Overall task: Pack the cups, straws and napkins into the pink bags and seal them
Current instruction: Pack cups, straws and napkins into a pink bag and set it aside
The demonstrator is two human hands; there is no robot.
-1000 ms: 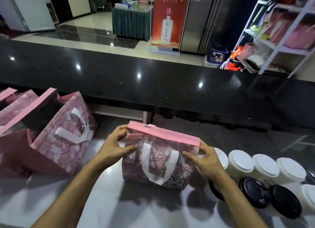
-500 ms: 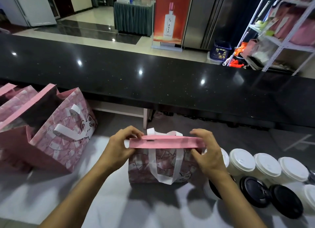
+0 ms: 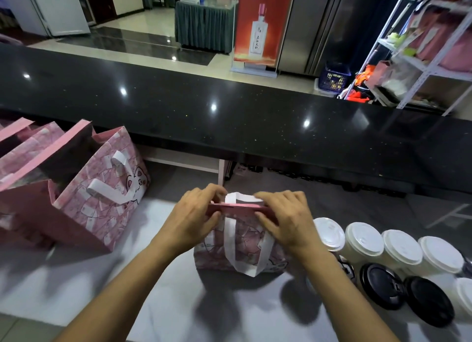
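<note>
A small pink patterned bag with white handles stands on the white worktop in front of me. Its pink top flap is folded flat over the opening. My left hand pinches the flap's left end, thumb in front and fingers behind. My right hand grips the right end, its fingers curled over the top edge. A white handle loop sticks up between my hands. Several cups with white lids stand in a row to the right, with two black-lidded cups in front of them.
A larger open pink bag with a cat print stands at the left, more pink bags behind it. A raised black counter runs across beyond the worktop. White shelving stands at the far right.
Both hands moved up from the bag's sides to its top edge. They brought the pink flap down flat over the opening and slid inward toward each other.
</note>
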